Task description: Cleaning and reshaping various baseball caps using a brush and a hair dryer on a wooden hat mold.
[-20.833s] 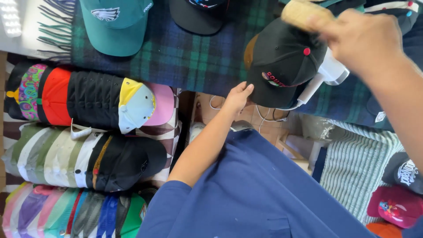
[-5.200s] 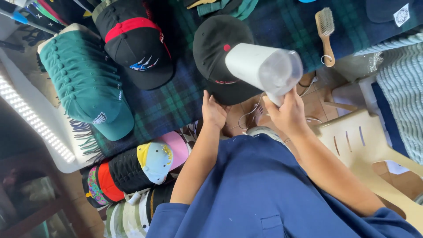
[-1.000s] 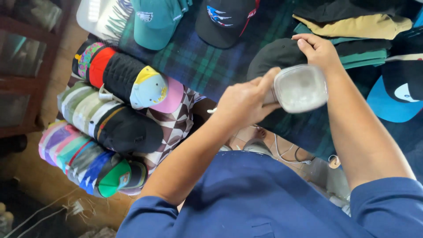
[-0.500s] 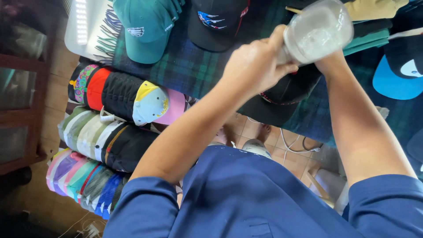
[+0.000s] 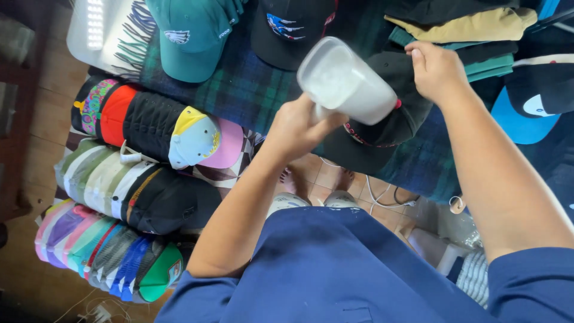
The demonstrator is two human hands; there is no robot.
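My left hand (image 5: 299,127) grips the handle end of a white translucent steamer-like device (image 5: 347,81) and holds it tilted over a black cap (image 5: 382,143) with a red button and red lettering. My right hand (image 5: 436,69) rests on the far side of that black cap's crown, fingers curled on it. The cap lies on a dark green plaid cloth (image 5: 239,90).
A teal cap (image 5: 191,36) and a black cap with a blue logo (image 5: 287,30) lie further back. Rows of stacked caps (image 5: 149,128) fill the left. Folded clothes (image 5: 466,24) and a blue-brimmed cap (image 5: 526,113) sit at the right. A white cable (image 5: 382,200) runs on the tiled floor.
The white device has dropped lower and moved left over the black cap, passing into my left hand. My right hand has let go of it and now rests on the cap.
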